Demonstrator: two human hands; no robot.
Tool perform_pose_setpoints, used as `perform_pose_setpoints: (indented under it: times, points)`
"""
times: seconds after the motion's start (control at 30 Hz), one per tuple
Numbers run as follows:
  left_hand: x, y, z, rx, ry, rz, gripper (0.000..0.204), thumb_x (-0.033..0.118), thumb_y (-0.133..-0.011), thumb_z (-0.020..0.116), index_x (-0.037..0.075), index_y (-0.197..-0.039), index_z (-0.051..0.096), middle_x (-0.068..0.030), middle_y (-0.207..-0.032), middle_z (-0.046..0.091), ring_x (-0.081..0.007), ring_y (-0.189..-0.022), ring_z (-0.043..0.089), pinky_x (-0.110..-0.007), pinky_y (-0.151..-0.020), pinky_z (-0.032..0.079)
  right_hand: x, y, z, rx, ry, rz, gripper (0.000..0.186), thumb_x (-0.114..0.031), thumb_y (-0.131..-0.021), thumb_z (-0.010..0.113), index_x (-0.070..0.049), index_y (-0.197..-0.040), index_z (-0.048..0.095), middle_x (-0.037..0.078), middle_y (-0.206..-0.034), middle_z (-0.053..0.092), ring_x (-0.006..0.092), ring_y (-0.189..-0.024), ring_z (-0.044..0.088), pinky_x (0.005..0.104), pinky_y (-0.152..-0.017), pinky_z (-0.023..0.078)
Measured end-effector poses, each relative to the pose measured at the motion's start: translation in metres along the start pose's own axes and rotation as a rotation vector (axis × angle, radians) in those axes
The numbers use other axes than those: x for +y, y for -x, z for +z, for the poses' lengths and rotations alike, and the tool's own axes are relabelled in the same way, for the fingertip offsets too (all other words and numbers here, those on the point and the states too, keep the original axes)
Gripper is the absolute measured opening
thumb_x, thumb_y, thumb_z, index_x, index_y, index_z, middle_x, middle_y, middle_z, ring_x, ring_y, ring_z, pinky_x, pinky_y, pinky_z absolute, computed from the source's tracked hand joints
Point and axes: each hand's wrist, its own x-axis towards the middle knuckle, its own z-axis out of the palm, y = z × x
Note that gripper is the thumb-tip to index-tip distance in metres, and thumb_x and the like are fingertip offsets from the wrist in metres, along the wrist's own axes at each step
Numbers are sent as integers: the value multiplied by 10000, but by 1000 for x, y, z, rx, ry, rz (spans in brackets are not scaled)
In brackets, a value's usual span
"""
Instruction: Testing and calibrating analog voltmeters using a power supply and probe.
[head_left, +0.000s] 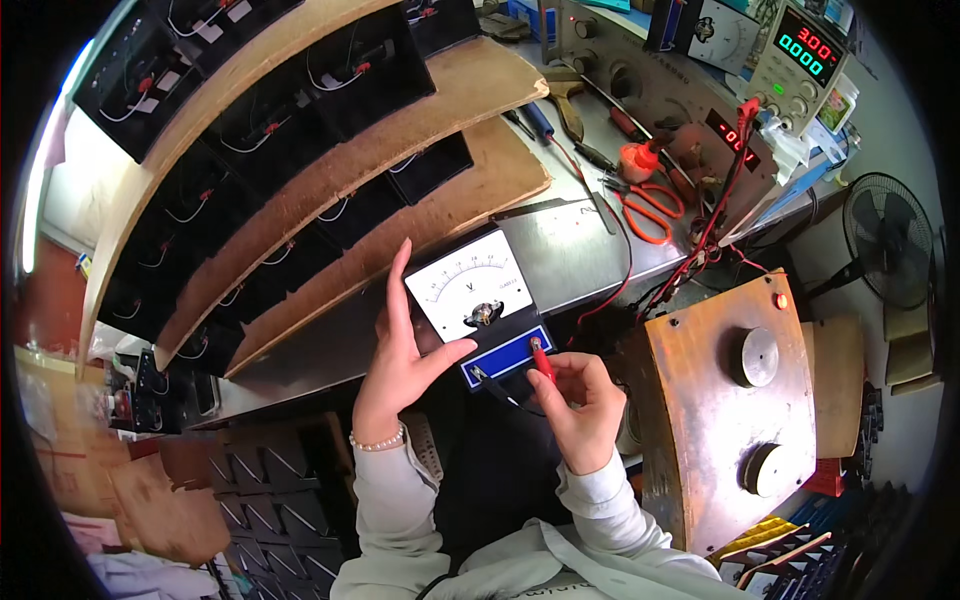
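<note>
An analog voltmeter [474, 285] with a white dial face and a blue strip along its lower front is tilted at the bench edge. My left hand [400, 350] steadies it from the left, thumb on the lower front and fingers stretched along its side. In a pinch, my right hand [583, 405] holds a red alligator clip [542, 362] against the terminal at the right of the blue strip. A black alligator clip [490, 382] is at the left terminal, its lead running under my right hand. The small mechanism below the dial is exposed.
At left, curved wooden shelves [490, 75] carry several black meter housings. Orange-handled scissors [650, 212], screwdrivers and red leads lie on the metal bench [575, 240]. A power supply [808, 60] stands behind. To the right are a wooden box with knobs [735, 400] and a fan [885, 240].
</note>
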Motion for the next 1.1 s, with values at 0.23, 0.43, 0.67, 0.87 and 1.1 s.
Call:
perform_pose_setpoints:
  times: [0.23, 0.43, 0.67, 0.87, 1.1]
  points:
    - [-12, 4, 0, 20, -129, 53, 1141, 106, -737, 849, 100, -1614, 119, -238, -1403, 535, -359, -1264, 558, -436, -1098, 380, -10, 0, 0, 42, 83, -63, 248, -54, -850, 811, 21, -993, 623, 71, -838, 718, 76, -692, 644, 220, -625, 514]
    - [-20, 6, 4, 60, -228, 47, 1120, 165, -763, 814, 72, -1612, 90, -264, -1469, 452, -410, -1330, 466, -471, -1145, 287, -6, -13, -21, -4, 294, -338, 184, -25, -833, 803, 15, -889, 632, 104, -801, 672, 151, -655, 641, 262, -602, 508]
    - [-13, 6, 4, 51, -266, 31, 1097, 175, -778, 790, 51, -1607, 84, -265, -1500, 414, -416, -1348, 442, -500, -1153, 245, -25, 17, -3, -199, 305, -227, 263, -26, -888, 736, 22, -1115, 612, 164, -931, 681, 265, -776, 700, 329, -696, 547]
    - [-20, 8, 5, 24, -250, 5, 1104, 204, -794, 790, 67, -1612, 62, -241, -1608, 282, -398, -1460, 333, -532, -1155, 195, -15, 23, 11, -111, 399, -478, 212, 13, -740, 816, -9, -887, 664, 107, -744, 639, 276, -646, 631, 346, -580, 506]
    - [-19, 0, 9, 45, -248, 30, 1127, 226, -778, 817, 85, -1618, 80, -207, -1621, 281, -396, -1473, 317, -528, -1154, 207, -1, 53, -19, -255, 412, -289, 206, -28, -745, 834, -5, -905, 706, 132, -749, 677, 280, -628, 644, 342, -565, 509]
